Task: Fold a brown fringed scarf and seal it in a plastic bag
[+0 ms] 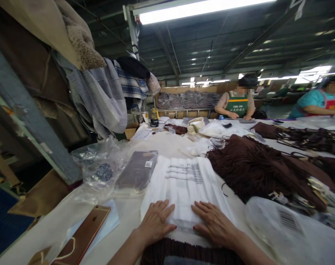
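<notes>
A stack of white plastic bags (pixel 184 184) with dark printed text lies on the table in front of me. My left hand (pixel 156 219) rests on its near left corner, fingers stretched out. On the near right side my right hand (pixel 211 221) lies flat, fingers spread, holding nothing. Below both hands, at the bottom edge, is dark brown fringed fabric (pixel 184 252), partly cut off by the frame. Just left of the stack sits a folded grey-brown item in a clear bag (pixel 137 171) with a small white label.
A phone (pixel 87 230) lies on pale blue material at the left, near a crumpled clear bag (pixel 98 165). Brown fringed pieces (pixel 247 162) are heaped at the right, behind a white plastic bag (pixel 289 224). Garments (pixel 98 92) hang at upper left. Two people work across the table.
</notes>
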Available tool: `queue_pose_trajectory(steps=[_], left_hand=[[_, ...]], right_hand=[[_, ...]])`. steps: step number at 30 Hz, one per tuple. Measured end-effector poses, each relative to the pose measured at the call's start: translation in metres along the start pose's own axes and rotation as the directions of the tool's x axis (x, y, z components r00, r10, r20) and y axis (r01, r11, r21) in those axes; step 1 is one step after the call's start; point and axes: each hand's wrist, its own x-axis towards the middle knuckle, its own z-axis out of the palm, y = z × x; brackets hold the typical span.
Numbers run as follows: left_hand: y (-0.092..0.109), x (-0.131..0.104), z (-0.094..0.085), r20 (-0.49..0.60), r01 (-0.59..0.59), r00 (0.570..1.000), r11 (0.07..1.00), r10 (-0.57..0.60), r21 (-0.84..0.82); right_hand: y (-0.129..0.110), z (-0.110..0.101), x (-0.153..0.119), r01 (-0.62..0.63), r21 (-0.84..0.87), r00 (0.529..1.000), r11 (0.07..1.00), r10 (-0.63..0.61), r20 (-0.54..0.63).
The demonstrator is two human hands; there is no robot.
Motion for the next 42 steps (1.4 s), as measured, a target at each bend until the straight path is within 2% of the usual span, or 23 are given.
queue_pose_trajectory(steps=[9,16,21,25,28,30,33,36,39,42], left_hand=[[0.002,0.017,-0.006,0.008,0.024,1.000,0.996,-0.025,0.086],[-0.002,0.026,-0.008,-0.020,-0.013,1.000,0.994,0.015,0.111],[0.015,0.035,-0.009,-0.118,0.005,0.993,0.990,0.011,0.138],[0.031,0.049,-0.007,-0.153,0.007,0.988,0.982,0.023,0.188],[0.032,0.053,-0.007,-0.139,-0.012,0.989,0.972,0.046,0.234],[0.026,0.050,-0.008,-0.131,0.000,0.991,0.966,0.035,0.260],[0.007,0.040,-0.014,-0.145,0.102,0.987,0.954,-0.063,0.281],[-0.016,0.026,-0.023,-0.196,0.228,0.964,0.939,-0.180,0.259],[-0.034,0.010,-0.030,-0.241,0.318,0.932,0.931,-0.272,0.177],[-0.040,-0.002,-0.034,-0.274,0.386,0.889,0.922,-0.366,0.020]], right_hand=[[0.005,-0.010,0.013,-0.052,0.121,0.996,0.991,0.060,-0.066],[0.012,0.000,0.021,-0.139,0.181,0.976,0.974,0.166,-0.142],[0.015,0.001,0.035,-0.191,0.174,0.960,0.966,0.221,-0.170],[0.020,-0.004,0.038,-0.161,0.142,0.964,0.977,0.187,-0.188],[0.025,-0.005,0.030,-0.117,0.075,0.959,0.990,0.133,-0.251],[0.029,-0.004,0.022,-0.079,0.013,0.952,0.997,0.080,-0.296],[0.036,-0.001,0.006,-0.012,-0.093,0.940,0.996,-0.021,-0.339],[0.042,0.004,-0.009,0.026,-0.207,0.921,0.978,-0.104,-0.377],[0.044,0.006,-0.024,0.012,-0.438,0.873,0.899,-0.223,-0.434],[0.048,0.006,-0.035,-0.116,-0.608,0.824,0.785,-0.265,-0.500]])
